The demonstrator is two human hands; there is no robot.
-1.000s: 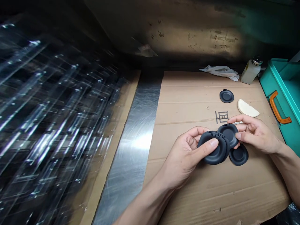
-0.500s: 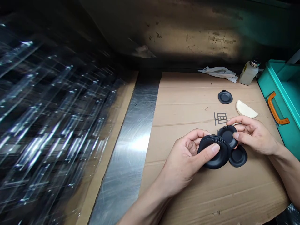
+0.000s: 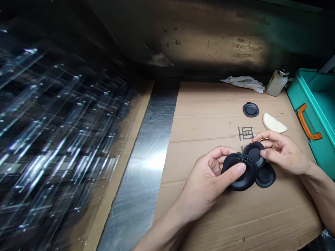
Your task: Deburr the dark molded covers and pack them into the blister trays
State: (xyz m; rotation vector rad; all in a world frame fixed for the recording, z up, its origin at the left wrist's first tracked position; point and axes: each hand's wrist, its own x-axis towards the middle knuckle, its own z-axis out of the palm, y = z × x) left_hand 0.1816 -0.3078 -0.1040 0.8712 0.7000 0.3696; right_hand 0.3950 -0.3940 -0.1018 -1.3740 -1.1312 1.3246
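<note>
My left hand (image 3: pixel 209 177) grips a small stack of round black plastic lids (image 3: pixel 242 179), thumb on top and fingers underneath. Between the thumb and fingers of my right hand (image 3: pixel 284 151) is a single black lid (image 3: pixel 253 154), its tabbed edge facing away from me. That lid touches or overlaps the right side of the stack; which one I cannot tell. Under my hands, another black lid (image 3: pixel 266 175) lies on the cardboard. A further black lid (image 3: pixel 251 109) rests flat beyond them. Just past my right hand sits a cream-coloured half-round pad (image 3: pixel 274 122).
The cardboard sheet (image 3: pixel 199 122) covers the worktop. At its back are a white glove (image 3: pixel 243 83) and a bottle with a dark cap (image 3: pixel 277 82). A teal bin (image 3: pixel 305 99) with an orange handle (image 3: pixel 308 123) stands right. Clear plastic-wrapped items (image 3: pixel 52 150) fill the left.
Both hands keep the same grip on the lids. The whole view has shifted very slightly; nothing was picked up or let go.
</note>
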